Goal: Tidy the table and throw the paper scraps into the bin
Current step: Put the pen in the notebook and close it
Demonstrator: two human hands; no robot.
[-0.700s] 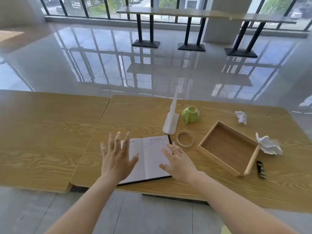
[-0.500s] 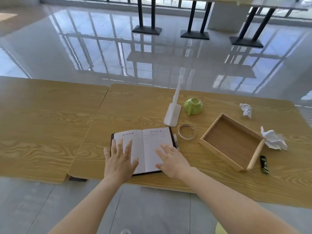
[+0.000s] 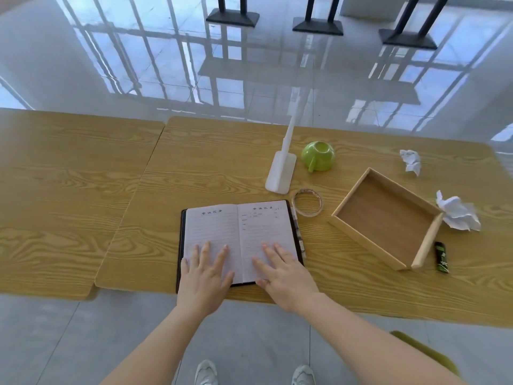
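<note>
Table: the long light-oak wood-grain table (image 3: 222, 173) fills my view now; the camera has tipped down since the earlier frames, so the far windows are gone and my shoes show below the near edge.
Tray: the shallow open wooden tray (image 3: 349, 234) sits at an angle right of centre and holds nothing.
Notebook: the black-covered lined notebook (image 3: 238, 229) lies open near the front edge, both pages flat.
Change: both hands have slid back toward me, from the upper half of the pages to the bottom of them. I judge I am about to close the book, so tidying has only begun.
Left hand: my left hand (image 3: 204, 276) rests palm down on the lower left page, fingers fanned apart, gripping nothing.
Right hand: my right hand (image 3: 286, 273) lies flat on the lower right page, fingers spread, thumb at the bottom edge of the cover, holding nothing.
Scraps: the larger crumpled white paper scrap (image 3: 458, 215) lies just beside the tray's right corner; the smaller crumpled white paper ball (image 3: 410, 161) sits further back, well apart from both hands. Neither is picked up yet, and no bin is in view.
Small items: an upturned lime-green ceramic cup (image 3: 319, 155), a white plastic stand with a thin upright arm (image 3: 280, 173), a ring of clear tape (image 3: 307, 202), a small black-and-green lighter-shaped object (image 3: 441, 257).
</note>
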